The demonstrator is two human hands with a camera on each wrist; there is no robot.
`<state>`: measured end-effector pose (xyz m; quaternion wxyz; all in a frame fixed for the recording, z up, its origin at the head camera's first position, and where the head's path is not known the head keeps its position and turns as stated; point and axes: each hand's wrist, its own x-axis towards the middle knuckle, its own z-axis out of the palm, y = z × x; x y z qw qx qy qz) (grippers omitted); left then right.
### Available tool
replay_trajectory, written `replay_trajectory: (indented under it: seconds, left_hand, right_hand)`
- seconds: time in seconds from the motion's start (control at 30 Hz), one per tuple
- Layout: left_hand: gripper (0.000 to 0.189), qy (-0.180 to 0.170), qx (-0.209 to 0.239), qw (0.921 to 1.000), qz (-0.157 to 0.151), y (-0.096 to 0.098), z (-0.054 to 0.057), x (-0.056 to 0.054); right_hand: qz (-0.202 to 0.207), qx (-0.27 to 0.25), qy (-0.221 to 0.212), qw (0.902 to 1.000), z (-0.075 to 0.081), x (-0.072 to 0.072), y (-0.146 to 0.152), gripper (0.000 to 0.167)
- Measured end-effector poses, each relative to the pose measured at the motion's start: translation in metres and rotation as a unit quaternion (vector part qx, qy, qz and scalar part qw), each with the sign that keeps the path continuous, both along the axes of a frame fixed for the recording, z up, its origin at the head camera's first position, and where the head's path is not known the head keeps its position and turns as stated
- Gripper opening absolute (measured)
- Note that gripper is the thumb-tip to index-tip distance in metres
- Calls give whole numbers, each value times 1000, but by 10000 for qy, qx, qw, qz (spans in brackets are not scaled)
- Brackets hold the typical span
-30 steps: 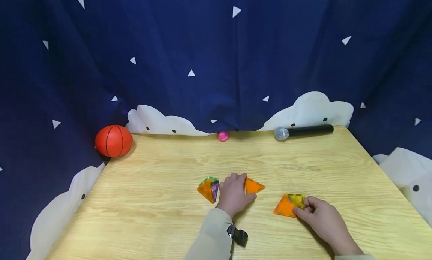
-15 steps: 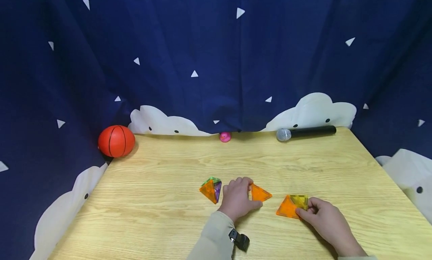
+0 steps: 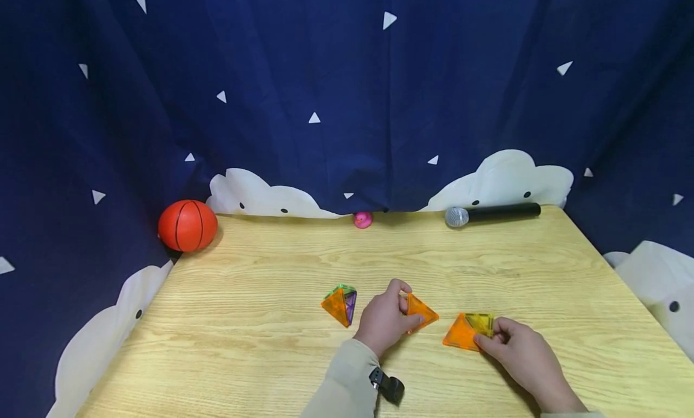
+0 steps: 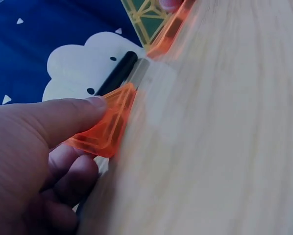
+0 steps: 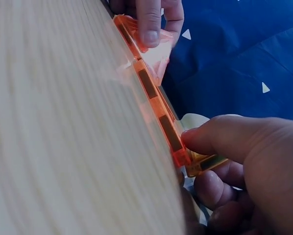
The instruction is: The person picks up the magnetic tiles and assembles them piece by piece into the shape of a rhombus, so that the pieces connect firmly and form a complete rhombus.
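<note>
In the head view, my left hand [image 3: 381, 320] pinches an orange triangular magnetic tile [image 3: 425, 312], its thumb lying over the near edge. The left wrist view shows that thumb on the clear orange tile [image 4: 100, 128] with fingers curled beneath. To its right, my right hand [image 3: 525, 352] pinches a joined pair, an orange tile [image 3: 457, 332] and a yellow tile [image 3: 479, 323]. The right wrist view has the thumb against the orange edge [image 5: 158, 110], the yellow tile [image 5: 205, 164] just beyond. A small tile pyramid [image 3: 337, 308] with orange, purple and green faces stands left of my left hand.
Everything rests on a wood-grain table [image 3: 260, 346]. A red ball [image 3: 187, 226] sits at the back left corner, a pink toy duck [image 3: 362, 220] at the back edge, and a microphone [image 3: 493, 213] at the back right. A dark blue curtain [image 3: 303, 62] surrounds the table.
My left hand's thumb has come up onto the orange tile, and its fingers have drawn in round it. The right hand keeps its grip. The head view has shifted slightly.
</note>
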<state>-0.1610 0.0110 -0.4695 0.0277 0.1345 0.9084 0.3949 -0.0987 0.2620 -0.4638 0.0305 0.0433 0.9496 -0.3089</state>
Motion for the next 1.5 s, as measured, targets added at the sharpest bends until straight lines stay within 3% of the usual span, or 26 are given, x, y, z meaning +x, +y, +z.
replay_trajectory:
  seconds: [0.2,0.4,0.63,1.17,1.33,1.5]
  left_hand:
    - [29,142,0,9999,-54,2,-3,0]
    - [40,341,32,9994,33,2,-5,2]
    - [31,443,-76,9990,-53,7,-3,3]
    - [24,357,-111,9993,76,11,-7,3]
    - [27,191,71,9997,-142,12,-7,2]
    - [30,208,328,9986,-353,12,-3,3]
  right_hand:
    - [108,94,226,9996,-1,-3,-4,34]
    - [115,91,282,9995,-1,-6,-11,33]
    - [154,38,338,9993,-2,-12,-21,30]
    - [202,19,423,9989,-3,-23,-42,27]
    - [109,-128,441,9989,-2,-23,-41,27]
    - [48,-566,739,9956,-4,-22,-40,24]
